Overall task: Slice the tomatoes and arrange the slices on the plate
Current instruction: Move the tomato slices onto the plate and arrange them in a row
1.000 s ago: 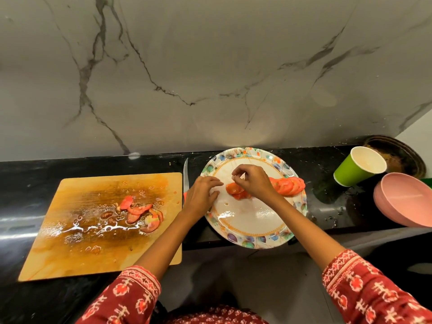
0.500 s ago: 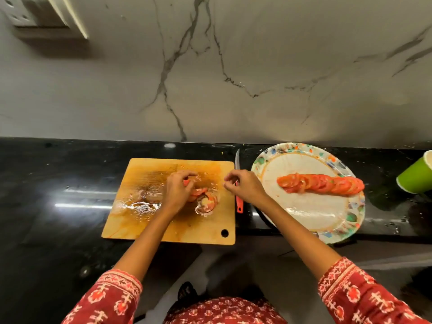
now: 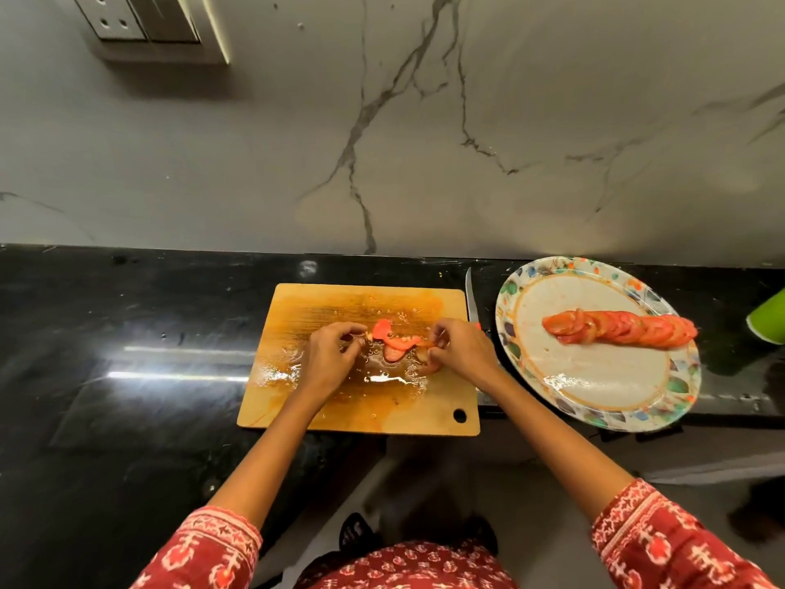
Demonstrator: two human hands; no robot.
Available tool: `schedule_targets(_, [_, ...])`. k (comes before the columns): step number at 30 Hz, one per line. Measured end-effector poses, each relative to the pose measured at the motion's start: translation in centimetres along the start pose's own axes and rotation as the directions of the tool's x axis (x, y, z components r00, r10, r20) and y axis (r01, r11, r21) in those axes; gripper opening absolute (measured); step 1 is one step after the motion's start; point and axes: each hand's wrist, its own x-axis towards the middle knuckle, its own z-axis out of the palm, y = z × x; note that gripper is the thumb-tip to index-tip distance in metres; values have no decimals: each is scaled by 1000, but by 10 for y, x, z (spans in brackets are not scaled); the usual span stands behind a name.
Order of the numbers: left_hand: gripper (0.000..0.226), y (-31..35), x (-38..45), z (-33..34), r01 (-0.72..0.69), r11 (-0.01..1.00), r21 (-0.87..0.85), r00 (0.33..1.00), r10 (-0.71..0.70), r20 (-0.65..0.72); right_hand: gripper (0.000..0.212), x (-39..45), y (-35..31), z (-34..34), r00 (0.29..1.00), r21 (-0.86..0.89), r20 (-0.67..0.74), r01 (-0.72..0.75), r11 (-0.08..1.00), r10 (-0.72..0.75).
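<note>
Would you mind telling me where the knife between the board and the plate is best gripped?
Judging by its pose, take the knife by its red handle, from the near end: the blade points toward the wall. The right hand covers most of the handle, so it must move aside first.

Counter [image 3: 127, 333] left of cutting board [image 3: 361, 410]: open black surface, passage free. Board centre occupied by both hands, left hand [image 3: 327, 359], right hand [image 3: 463, 354], and loose tomato pieces [image 3: 393, 340]. Knife [image 3: 469, 299] lies in narrow gap between board and plate [image 3: 594, 376]. Row of slices [image 3: 620, 329] crosses plate's upper half; lower half bare. Green cup [image 3: 769, 316] stands at right edge.
</note>
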Motion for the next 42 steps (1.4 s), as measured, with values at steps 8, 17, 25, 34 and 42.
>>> schedule_targets(8, [25,2,1,-10,-43,991,-126,995,54,85,20,8,-2,-31,994,119,57,90,989,-97])
schedule_targets(17, [18,9,-12,-10,50,969,-240,991,-19,132,6,2,-54,-30,988,579,153,-81,811,-11])
schedule_targets(25, [6,11,-22,-13,534,556,-637,834,-469,289,3,-21,-56,14,956,623,289,-230,747,52])
schedule_targets(34, [5,0,-9,-47,691,653,-310,700,-494,516,5,-8,-21,-4,975,446,181,-199,873,130])
schedule_targets(42, [24,9,5,-62,590,793,-154,777,-504,377,4,7,-42,2,990,350,141,-49,936,0])
